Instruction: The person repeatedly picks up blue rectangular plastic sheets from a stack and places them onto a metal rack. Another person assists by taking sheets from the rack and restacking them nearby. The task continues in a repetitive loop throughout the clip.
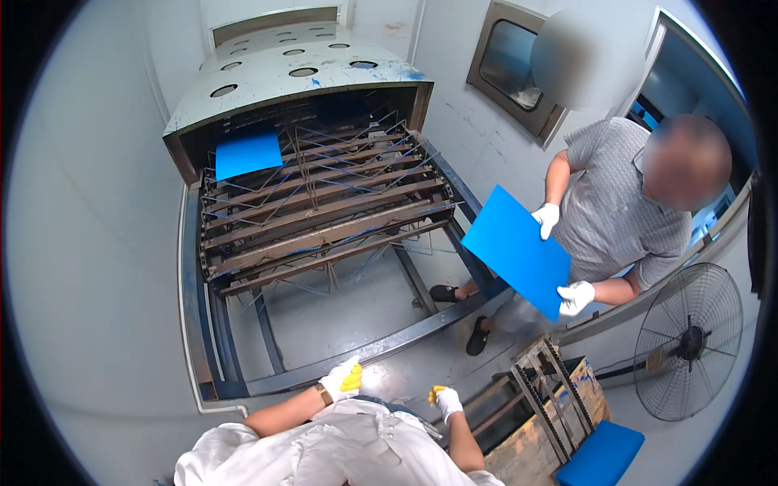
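Both my hands wear white gloves with yellow fingers. My left hand [343, 378] is closed, its fingers curled in with nothing seen in them. It hangs by the near bar of the metal frame [356, 356]. My right hand [445, 401], fingers also curled and apparently holding nothing, is nearest the wooden stand at the lower right. Across from me on the right, a person in a grey shirt [608, 194] holds a flat blue sheet [519, 251] tilted between two white-gloved hands. Another blue sheet [248, 155] lies on the slatted conveyor, at the mouth of the metal hood.
The conveyor's brown bars and wire supports [324, 219] run under the pale hood [284, 69] with round holes. A wooden stand [527, 437] with toothed rails and a blue sheet [604, 455] stands lower right, beside a fan [689, 340]. A window [515, 65] is in the wall.
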Available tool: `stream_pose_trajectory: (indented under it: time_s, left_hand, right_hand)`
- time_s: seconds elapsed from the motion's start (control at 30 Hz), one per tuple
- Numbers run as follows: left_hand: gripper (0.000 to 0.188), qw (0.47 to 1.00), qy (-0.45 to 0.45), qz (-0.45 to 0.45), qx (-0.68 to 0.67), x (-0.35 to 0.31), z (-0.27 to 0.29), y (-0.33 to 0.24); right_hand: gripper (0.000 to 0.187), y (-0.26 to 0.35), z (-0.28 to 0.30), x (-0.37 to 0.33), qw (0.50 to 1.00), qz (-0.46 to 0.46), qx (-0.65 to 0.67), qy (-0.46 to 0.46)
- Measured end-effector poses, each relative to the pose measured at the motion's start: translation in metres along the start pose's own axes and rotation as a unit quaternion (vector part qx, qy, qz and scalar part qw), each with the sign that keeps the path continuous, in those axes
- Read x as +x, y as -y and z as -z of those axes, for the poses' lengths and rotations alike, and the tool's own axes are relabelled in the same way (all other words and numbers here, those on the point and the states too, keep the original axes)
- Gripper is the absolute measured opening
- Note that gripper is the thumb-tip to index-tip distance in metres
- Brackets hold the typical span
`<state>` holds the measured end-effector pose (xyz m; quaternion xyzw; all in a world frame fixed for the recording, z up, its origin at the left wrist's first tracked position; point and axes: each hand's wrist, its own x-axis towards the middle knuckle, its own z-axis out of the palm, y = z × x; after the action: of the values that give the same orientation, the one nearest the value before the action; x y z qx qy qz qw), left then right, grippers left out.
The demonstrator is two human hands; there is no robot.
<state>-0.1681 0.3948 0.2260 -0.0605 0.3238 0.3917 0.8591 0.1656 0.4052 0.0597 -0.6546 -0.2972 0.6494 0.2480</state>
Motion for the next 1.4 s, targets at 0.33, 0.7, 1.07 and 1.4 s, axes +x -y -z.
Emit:
stream_pose_trajectory:
  time_s: [0.33,0.7,1.07,1.4]
  left_hand:
    - [0.028,0.995,-0.054,0.027,0.076,-0.022,-0.015,-0.042]
    - [0.029,0.99,-0.132,0.015,-0.036,0.014,0.006,-0.048]
    - [0.025,0.426,-0.009,-0.374,0.823,0.008,-0.067,-0.015]
    - [0.019,0.248,0.18,-0.45,0.839,0.006,-0.141,0.01]
  right_hand:
    - [0.02,-0.003,-0.017,-0.068,0.929,-0.02,-0.368,-0.021]
    - [0.017,-0.091,0.043,-0.054,0.598,0.098,-0.789,0.104]
    - [0.03,0.132,-0.05,-0.074,0.968,0.144,0.146,0.146]
    - [0.02,0.202,-0.083,-0.124,0.788,0.473,-0.245,0.311]
